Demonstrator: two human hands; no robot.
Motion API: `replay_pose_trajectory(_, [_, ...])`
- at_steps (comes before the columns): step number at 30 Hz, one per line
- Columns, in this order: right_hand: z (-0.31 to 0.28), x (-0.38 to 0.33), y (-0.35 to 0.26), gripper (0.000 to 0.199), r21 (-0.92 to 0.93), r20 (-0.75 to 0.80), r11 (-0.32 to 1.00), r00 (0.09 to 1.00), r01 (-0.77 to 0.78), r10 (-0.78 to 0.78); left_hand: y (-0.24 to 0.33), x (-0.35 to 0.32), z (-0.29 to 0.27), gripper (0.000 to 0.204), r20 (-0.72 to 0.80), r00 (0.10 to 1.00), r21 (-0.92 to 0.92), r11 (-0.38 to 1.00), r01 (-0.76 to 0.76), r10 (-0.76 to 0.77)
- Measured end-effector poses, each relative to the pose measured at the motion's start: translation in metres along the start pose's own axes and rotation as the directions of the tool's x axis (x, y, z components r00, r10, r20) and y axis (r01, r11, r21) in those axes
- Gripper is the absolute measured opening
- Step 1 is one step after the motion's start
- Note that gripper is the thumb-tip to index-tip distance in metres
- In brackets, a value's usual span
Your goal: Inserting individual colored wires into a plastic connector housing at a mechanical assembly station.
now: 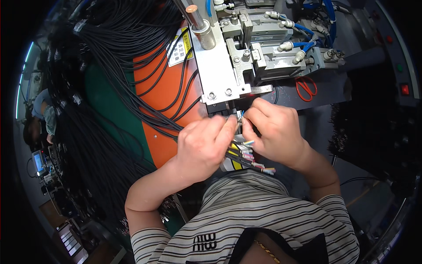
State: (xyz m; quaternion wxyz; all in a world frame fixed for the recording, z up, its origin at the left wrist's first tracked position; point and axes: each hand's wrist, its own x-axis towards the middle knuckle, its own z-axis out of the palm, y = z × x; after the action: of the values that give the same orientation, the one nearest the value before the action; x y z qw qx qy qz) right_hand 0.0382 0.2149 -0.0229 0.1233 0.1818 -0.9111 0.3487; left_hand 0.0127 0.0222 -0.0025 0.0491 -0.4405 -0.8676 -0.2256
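Observation:
My left hand (204, 145) is closed, its thumb and fingers gripping a black cable just in front of the metal machine (215, 61). My right hand (277, 132) pinches at the thin coloured wires (241, 115) at that cable's end, a blue one among them. The fingertips of both hands nearly meet and hide most of the wire ends. Below the hands, several black cables (239, 159) lie together with stripped ends, their coloured cores (263, 170) showing to the right.
A thick bundle of black cables (114, 39) runs over the orange surface (162, 94) at the left. Pneumatic cylinders (281, 61) with blue hoses stand behind my right hand. Red looped handles (306, 89) lie on the dark plate. Another person (44, 110) is at the far left.

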Motion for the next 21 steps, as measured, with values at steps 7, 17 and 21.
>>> replay_pose_trajectory(7, [0.007,-0.003,0.008,0.006,0.037,0.029,0.997,0.998,-0.063,0.062,-0.009,-0.004,0.004,0.057,0.016,0.999,-0.071,0.997,0.035,-0.034])
replay_pose_trajectory(17, [0.011,-0.003,0.006,0.005,-0.001,-0.038,1.0,0.999,-0.03,0.03,-0.007,0.005,-0.005,0.043,0.119,0.99,-0.009,0.997,-0.074,0.075])
replay_pose_trajectory(21, [0.006,0.003,0.006,0.007,-0.064,0.021,0.998,1.0,-0.002,0.003,-0.004,0.009,-0.006,0.044,0.156,0.983,0.039,0.994,-0.106,0.099])
